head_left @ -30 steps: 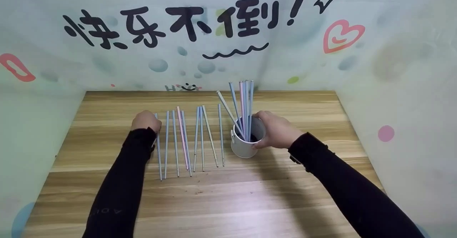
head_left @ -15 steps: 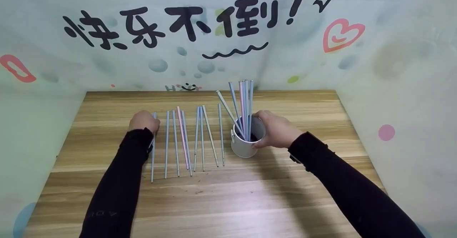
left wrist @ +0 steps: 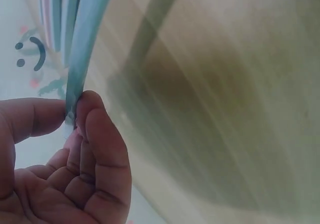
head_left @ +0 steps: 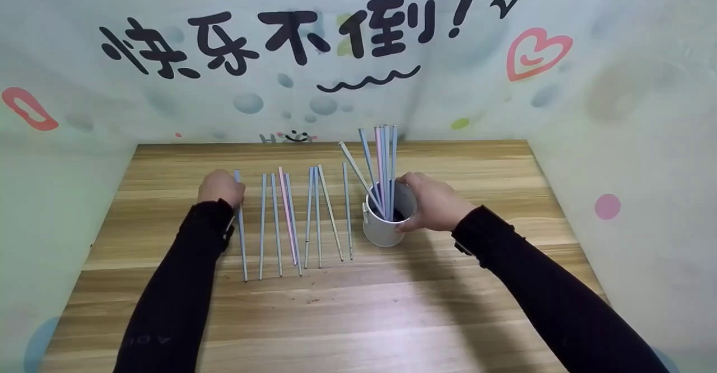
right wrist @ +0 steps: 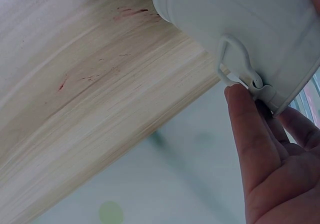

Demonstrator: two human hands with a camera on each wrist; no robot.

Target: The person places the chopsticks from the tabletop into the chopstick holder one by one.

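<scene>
Between the thumb and fingertips of my left hand (head_left: 219, 187) is the upper end of a thin light blue stick (head_left: 242, 244). In the left wrist view, the thumb and index finger pinch that stick (left wrist: 89, 39) near its tip. My right hand (head_left: 440, 202) grips the rim of a small white pail (head_left: 383, 234) standing upright on the table. Several blue, pink and pale sticks (head_left: 385, 160) lean inside the pail. In the right wrist view, my fingers (right wrist: 255, 139) touch the pail beside its small side handle (right wrist: 235, 59).
Several loose sticks (head_left: 275, 222), mostly blue with one pink, lie in a rough row between my hands. They rest on the wooden table (head_left: 336, 328). A printed cloth (head_left: 246, 121) rises behind the table's back edge and along both sides.
My left hand has moved slightly left with the blue stick, away from the row; the stick's lower end swung left, then back right. My right hand and the pail have stayed in place.
</scene>
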